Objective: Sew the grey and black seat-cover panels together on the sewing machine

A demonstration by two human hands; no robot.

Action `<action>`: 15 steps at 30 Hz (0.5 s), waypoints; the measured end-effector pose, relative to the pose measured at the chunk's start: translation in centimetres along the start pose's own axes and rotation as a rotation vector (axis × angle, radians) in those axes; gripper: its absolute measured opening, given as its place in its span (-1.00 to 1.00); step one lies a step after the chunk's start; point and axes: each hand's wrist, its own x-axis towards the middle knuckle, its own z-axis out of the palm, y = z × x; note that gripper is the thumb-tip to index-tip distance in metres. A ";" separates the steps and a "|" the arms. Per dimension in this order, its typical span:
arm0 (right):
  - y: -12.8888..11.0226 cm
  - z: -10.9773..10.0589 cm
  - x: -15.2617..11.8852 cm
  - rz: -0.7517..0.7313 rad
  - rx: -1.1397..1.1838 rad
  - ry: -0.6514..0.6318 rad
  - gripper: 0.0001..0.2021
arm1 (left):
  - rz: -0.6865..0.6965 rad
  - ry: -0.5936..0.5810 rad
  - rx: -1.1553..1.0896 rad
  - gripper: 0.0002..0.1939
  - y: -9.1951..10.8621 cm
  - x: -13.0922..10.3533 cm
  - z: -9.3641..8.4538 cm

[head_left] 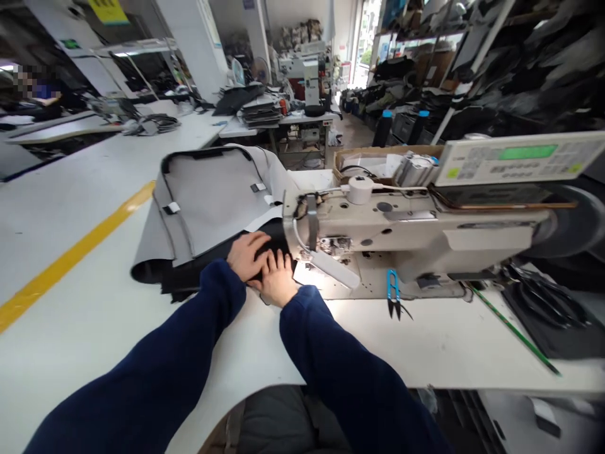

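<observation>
My left hand (pixel 246 257) lies on black fabric (pixel 276 234), its fingers stretched toward the sewing machine (pixel 368 230). Close beside it, my right hand (pixel 278 282) presses on the same fabric with fingers spread flat. Both hands are just left of the needle area, which is partly hidden by the machine head and a white lamp (pixel 334 269). Behind my hands the black fabric joins a large grey sewn piece (pixel 212 192) with black edging and small white labels. Its left end curls up off the table.
Blue thread snips (pixel 393 293) lie on the table right of the needle area. A green pencil-like stick (pixel 517 331) and a black folded bundle (pixel 551 302) are farther right. Yellow tape (pixel 78 255) crosses the white table (pixel 118 334). Behind the machine stands a cardboard box (pixel 339 165).
</observation>
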 end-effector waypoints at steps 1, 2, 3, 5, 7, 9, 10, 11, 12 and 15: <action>0.0 -0.2 0.1 -0.004 -0.011 -0.017 -0.28 | -0.126 0.037 0.072 -0.44 -2.4 0.2 -0.7; 0.0 -0.3 0.3 -0.003 -0.024 -0.034 -0.26 | -0.256 0.037 0.146 -0.37 -5.0 0.1 -1.1; -0.1 -0.4 0.4 -0.003 -0.038 -0.054 -0.24 | -0.381 -0.017 0.206 -0.32 -7.5 0.0 -1.3; -0.2 -0.5 0.6 -0.014 -0.059 -0.081 -0.24 | -0.521 -0.167 0.240 -0.34 -11.8 -0.7 -0.9; -0.2 -0.6 0.5 -0.034 -0.072 -0.100 -0.24 | -0.543 -0.228 0.227 -0.43 -14.5 -1.6 -0.1; -0.2 -0.8 0.3 -0.051 -0.089 -0.120 -0.24 | -0.523 -0.234 0.216 -0.51 -15.7 -2.7 0.5; -0.3 -0.9 0.2 -0.059 -0.098 -0.130 -0.24 | -0.516 -0.239 0.214 -0.53 -15.8 -3.3 0.5; -0.3 -1.0 -0.1 -0.068 -0.106 -0.140 -0.24 | -0.511 -0.247 0.214 -0.55 -15.7 -4.1 0.3; -0.5 -1.1 -0.4 -0.078 -0.109 -0.150 -0.24 | -0.511 -0.258 0.216 -0.56 -15.5 -5.2 -0.1; -1.3 -1.5 -1.9 -0.122 -0.095 -0.176 -0.24 | -0.536 -0.312 0.244 -0.53 -14.7 -10.2 -1.9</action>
